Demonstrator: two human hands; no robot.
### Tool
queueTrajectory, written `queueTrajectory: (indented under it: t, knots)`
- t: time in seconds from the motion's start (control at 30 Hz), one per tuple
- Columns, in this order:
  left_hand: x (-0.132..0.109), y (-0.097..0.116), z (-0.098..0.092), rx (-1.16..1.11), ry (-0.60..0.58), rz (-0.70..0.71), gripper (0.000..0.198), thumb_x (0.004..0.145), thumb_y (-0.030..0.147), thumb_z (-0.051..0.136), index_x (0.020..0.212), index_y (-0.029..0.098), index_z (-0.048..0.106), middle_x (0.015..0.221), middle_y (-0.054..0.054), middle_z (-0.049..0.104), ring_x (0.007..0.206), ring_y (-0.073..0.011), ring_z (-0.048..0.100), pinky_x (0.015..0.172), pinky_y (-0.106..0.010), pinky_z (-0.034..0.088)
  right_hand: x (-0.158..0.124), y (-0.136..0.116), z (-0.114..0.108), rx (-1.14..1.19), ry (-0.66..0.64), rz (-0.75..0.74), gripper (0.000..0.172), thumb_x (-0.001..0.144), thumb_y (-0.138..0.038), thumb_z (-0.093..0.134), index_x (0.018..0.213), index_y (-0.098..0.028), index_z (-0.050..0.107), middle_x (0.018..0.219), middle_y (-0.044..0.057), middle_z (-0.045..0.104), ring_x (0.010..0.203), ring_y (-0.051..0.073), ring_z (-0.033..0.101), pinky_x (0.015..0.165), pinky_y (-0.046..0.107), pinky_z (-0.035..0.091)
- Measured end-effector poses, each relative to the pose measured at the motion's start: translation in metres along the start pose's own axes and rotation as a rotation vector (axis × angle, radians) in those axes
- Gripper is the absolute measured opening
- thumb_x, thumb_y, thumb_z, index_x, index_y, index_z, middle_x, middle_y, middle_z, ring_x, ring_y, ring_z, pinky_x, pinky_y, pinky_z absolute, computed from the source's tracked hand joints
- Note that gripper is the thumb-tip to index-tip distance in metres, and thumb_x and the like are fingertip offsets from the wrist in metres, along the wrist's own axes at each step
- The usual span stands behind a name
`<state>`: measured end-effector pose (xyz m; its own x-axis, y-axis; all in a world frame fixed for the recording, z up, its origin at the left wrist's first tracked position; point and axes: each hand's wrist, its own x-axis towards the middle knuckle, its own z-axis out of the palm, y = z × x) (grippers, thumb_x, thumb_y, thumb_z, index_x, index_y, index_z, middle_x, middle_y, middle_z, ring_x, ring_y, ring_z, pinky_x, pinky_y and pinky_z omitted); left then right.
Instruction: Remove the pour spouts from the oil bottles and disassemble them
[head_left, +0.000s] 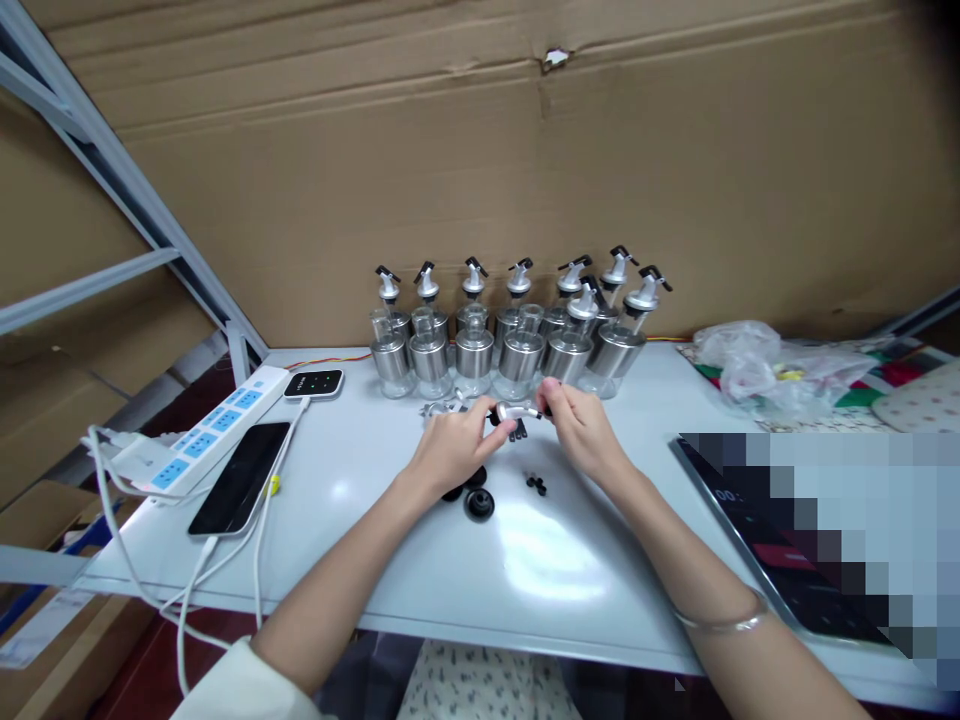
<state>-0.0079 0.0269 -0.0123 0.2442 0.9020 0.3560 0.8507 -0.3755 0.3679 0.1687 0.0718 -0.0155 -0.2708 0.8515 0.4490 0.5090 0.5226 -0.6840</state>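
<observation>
My left hand (452, 447) is closed round a silver pourer spout (516, 411) with black at its base, held just above the table. At the spout's thin end, the fingers of my right hand (581, 425) pinch a small black part, mostly hidden by them. Small black lever pieces (519, 430) lie under the spout. Closer to me are a round black stopper (480, 504), more black stoppers partly behind my left hand, and several tiny black bits (536, 484). Beyond my hands stand glass bottles in steel sleeves; the front-left ones, like this bottle (475, 352), have bare necks.
Bottles with pourer tops (519, 277) stand at the back and right, before a cardboard wall (480, 170). At left lie a power strip (225, 425), a phone (240, 480), a small device (313, 384) and white cables. A plastic bag (780, 370) and a tablet (750, 520) are at right.
</observation>
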Motion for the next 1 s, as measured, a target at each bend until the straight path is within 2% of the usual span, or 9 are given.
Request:
queueTrajectory:
  t: [0.1,0.2,0.37,0.53,0.73,0.9,1.0]
  knots:
    - [-0.001,-0.003,-0.003,0.0,0.078,-0.044,0.031,0.092,0.042,0.039,0.099,0.017,0.054,0.052,0.006,0.052,0.046,-0.0121,0.052,0.048,-0.021,0.033,0.005,0.009,-0.002,-0.081,0.032,0.057,0.025,0.091,-0.035,0.031,0.074,-0.021,0.044,0.063,0.001,0.053,0.06,0.015,0.052,0.059,0.026,0.039]
    - [-0.001,-0.005,-0.006,-0.04,0.132,-0.078,0.032,0.091,0.044,0.039,0.101,0.016,0.053,0.05,0.007,0.047,0.044,-0.0106,0.048,0.047,-0.02,0.032,0.007,0.021,-0.001,-0.179,-0.014,0.08,0.008,0.084,-0.025,0.04,0.082,-0.021,0.046,0.07,0.004,0.058,0.064,0.017,0.054,0.062,0.027,0.04]
    - [-0.001,-0.008,-0.006,-0.07,0.173,-0.062,0.035,0.09,0.047,0.039,0.096,0.017,0.055,0.051,0.008,0.044,0.044,-0.0092,0.046,0.049,-0.019,0.032,0.006,0.032,-0.001,-0.233,-0.092,0.07,0.002,0.076,-0.018,0.051,0.077,-0.019,0.052,0.071,0.004,0.059,0.065,0.017,0.055,0.063,0.027,0.041]
    - [-0.003,-0.009,-0.004,-0.072,0.22,-0.009,0.037,0.09,0.047,0.039,0.097,0.015,0.055,0.052,0.007,0.044,0.043,-0.0078,0.044,0.048,-0.019,0.032,0.005,0.035,-0.005,-0.298,-0.204,0.048,0.014,0.077,-0.011,0.049,0.08,-0.018,0.061,0.074,0.004,0.063,0.067,0.016,0.057,0.065,0.026,0.04]
    - [-0.004,-0.009,-0.003,-0.072,0.263,0.066,0.037,0.089,0.048,0.04,0.094,0.015,0.055,0.054,0.006,0.049,0.046,-0.0076,0.049,0.048,-0.018,0.036,0.004,0.038,-0.002,-0.354,-0.254,0.019,0.026,0.076,-0.004,0.045,0.078,-0.017,0.068,0.085,0.007,0.064,0.074,0.017,0.06,0.072,0.026,0.043]
    - [-0.003,-0.008,-0.003,-0.045,0.294,0.092,0.035,0.088,0.048,0.042,0.092,0.016,0.055,0.055,0.004,0.054,0.046,-0.0078,0.051,0.049,-0.018,0.038,0.005,0.036,0.0,-0.368,-0.147,-0.01,0.03,0.076,-0.005,0.044,0.089,-0.016,0.068,0.092,0.01,0.066,0.074,0.018,0.062,0.072,0.029,0.046]
    - [-0.003,-0.008,-0.004,-0.051,0.311,0.083,0.034,0.088,0.047,0.043,0.092,0.015,0.055,0.055,0.004,0.055,0.047,-0.0079,0.052,0.049,-0.018,0.039,0.005,0.031,-0.002,-0.329,-0.16,0.02,0.031,0.074,-0.003,0.041,0.085,-0.016,0.067,0.084,0.008,0.068,0.072,0.018,0.062,0.07,0.028,0.046]
